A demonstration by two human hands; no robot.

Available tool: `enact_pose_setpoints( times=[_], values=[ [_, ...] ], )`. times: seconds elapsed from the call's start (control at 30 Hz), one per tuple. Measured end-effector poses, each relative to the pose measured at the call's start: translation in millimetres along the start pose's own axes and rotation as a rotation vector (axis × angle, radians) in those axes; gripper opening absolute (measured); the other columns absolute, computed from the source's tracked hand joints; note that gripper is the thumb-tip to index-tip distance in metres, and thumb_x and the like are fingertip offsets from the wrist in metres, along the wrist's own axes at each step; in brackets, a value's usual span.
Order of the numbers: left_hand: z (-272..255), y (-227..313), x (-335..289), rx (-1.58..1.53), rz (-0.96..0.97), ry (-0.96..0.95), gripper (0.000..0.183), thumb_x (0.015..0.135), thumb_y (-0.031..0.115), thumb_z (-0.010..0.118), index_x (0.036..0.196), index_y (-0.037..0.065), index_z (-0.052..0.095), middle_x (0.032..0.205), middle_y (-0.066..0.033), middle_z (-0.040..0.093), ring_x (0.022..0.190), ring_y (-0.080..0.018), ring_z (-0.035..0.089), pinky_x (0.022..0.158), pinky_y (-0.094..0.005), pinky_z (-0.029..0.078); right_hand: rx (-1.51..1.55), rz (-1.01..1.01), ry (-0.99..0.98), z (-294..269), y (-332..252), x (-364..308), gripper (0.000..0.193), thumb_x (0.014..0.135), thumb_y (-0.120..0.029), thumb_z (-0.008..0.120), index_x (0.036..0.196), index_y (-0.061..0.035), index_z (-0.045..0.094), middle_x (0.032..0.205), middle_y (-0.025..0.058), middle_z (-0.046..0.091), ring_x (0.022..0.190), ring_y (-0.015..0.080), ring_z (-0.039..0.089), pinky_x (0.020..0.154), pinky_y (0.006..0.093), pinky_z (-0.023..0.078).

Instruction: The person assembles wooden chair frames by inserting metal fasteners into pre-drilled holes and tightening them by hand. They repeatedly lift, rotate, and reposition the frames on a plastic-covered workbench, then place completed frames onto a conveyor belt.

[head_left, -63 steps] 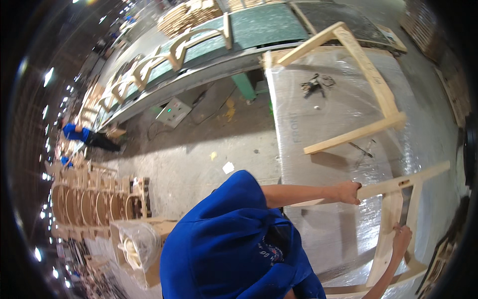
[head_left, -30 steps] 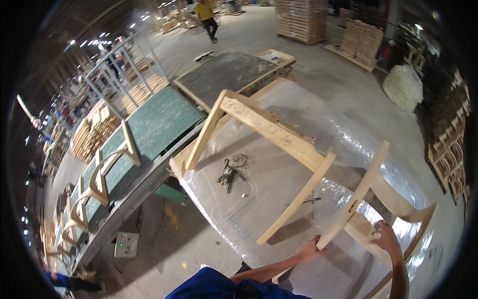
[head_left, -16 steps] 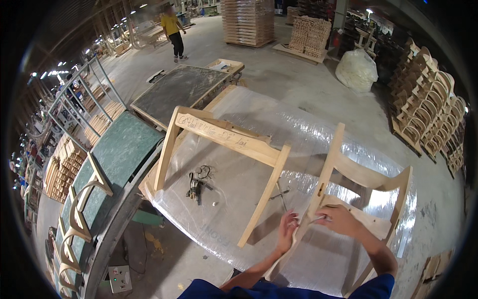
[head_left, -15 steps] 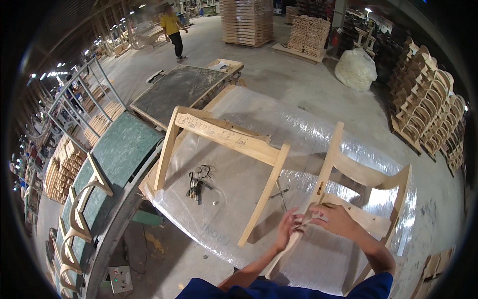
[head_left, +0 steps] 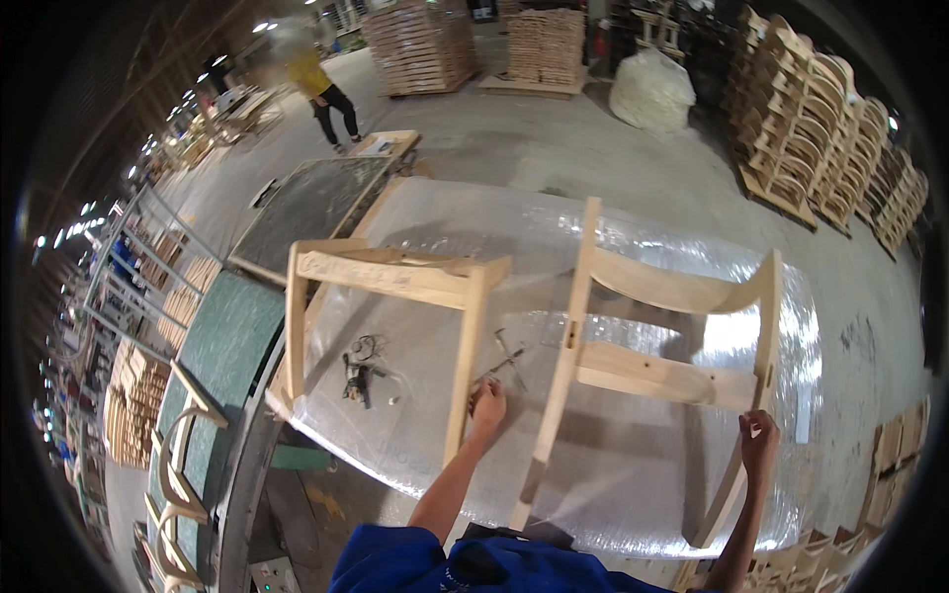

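A light wooden chair back frame point(head_left: 662, 374) with two crosspieces lies on a film-wrapped worktable point(head_left: 420, 212). My right hand point(head_left: 759, 440) is at its right post, its fingers curled in; what they hold, if anything, is hidden. To the left, a second wooden frame point(head_left: 395, 277), marked with handwriting, stands on its legs. Close against its right leg is my left hand point(head_left: 488, 405), fingers bent together; I cannot tell what is in them. Just beyond that hand lie T-handled metal tools point(head_left: 510, 358). A bunch of dark small tools point(head_left: 358, 378) rests under the second frame.
On the left runs a green-topped bench point(head_left: 222, 341) carrying curved wooden parts point(head_left: 178, 484). A dark-topped table point(head_left: 311, 208) adjoins the worktable. Stacked wood point(head_left: 420, 49), a white bag point(head_left: 652, 91) and racked curved parts point(head_left: 806, 124) stand beyond. A person point(head_left: 321, 89) is at the back.
My hands have parted from the chair back frame's left post: the left one moved to the second frame's leg, the right one to the far right post. The view has shifted.
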State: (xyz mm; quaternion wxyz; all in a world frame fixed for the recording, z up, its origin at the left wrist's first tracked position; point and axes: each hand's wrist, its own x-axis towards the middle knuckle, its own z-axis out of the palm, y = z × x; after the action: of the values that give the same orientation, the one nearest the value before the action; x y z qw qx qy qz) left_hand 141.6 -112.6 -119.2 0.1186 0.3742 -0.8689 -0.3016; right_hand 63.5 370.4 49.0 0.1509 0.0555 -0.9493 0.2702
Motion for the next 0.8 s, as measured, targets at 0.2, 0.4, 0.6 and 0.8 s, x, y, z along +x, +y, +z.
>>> enact_pose_setpoints(
  times=[0.2,0.4,0.6,0.8],
  values=[
    [7.3,34.3,34.3,0.136,-0.215,0.195,0.051,0.093,0.035,0.048,0.124,-0.005,0.047,0.120,-0.0283,0.054,0.109,-0.0439,0.054,0.089,-0.0491,0.043,0.187,0.337,0.025,16.5,153.9,-21.3,0.032,0.092,-0.031,0.057,0.093,0.0009,0.060,0.078,0.0125,0.063,0.066,0.0221,0.059,0.061,0.0351,0.047],
    [27.4,92.7,42.8,-0.739,-0.077,-0.346,0.057,0.093,0.039,0.049,0.132,-0.002,0.042,0.130,-0.0218,0.047,0.125,-0.0290,0.041,0.104,-0.0413,0.030,1.179,0.704,-0.298,67.3,173.0,-9.9,0.068,0.092,-0.064,0.025,0.103,-0.0044,0.056,0.077,0.0095,0.063,0.068,0.0201,0.063,0.062,0.0317,0.051],
    [58.3,142.1,11.9,-1.125,-0.279,-0.938,0.056,0.092,0.045,0.045,0.127,0.002,0.045,0.119,-0.0168,0.050,0.106,-0.0254,0.047,0.090,-0.0407,0.038,1.182,0.672,-0.195,5.6,183.5,-50.1,0.043,0.095,-0.041,0.046,0.103,-0.0002,0.058,0.078,0.0108,0.064,0.068,0.0188,0.064,0.065,0.0342,0.055],
    [-65.4,98.8,-34.0,-0.994,-0.358,-1.217,0.055,0.090,0.051,0.042,0.119,0.005,0.048,0.102,-0.0121,0.055,0.081,-0.0234,0.053,0.071,-0.0417,0.048,1.468,0.881,-0.248,-81.9,82.8,-236.3,0.068,0.090,-0.064,0.036,0.096,-0.0010,0.060,0.081,0.0126,0.065,0.070,0.0240,0.066,0.072,0.0360,0.052]
  ],
)
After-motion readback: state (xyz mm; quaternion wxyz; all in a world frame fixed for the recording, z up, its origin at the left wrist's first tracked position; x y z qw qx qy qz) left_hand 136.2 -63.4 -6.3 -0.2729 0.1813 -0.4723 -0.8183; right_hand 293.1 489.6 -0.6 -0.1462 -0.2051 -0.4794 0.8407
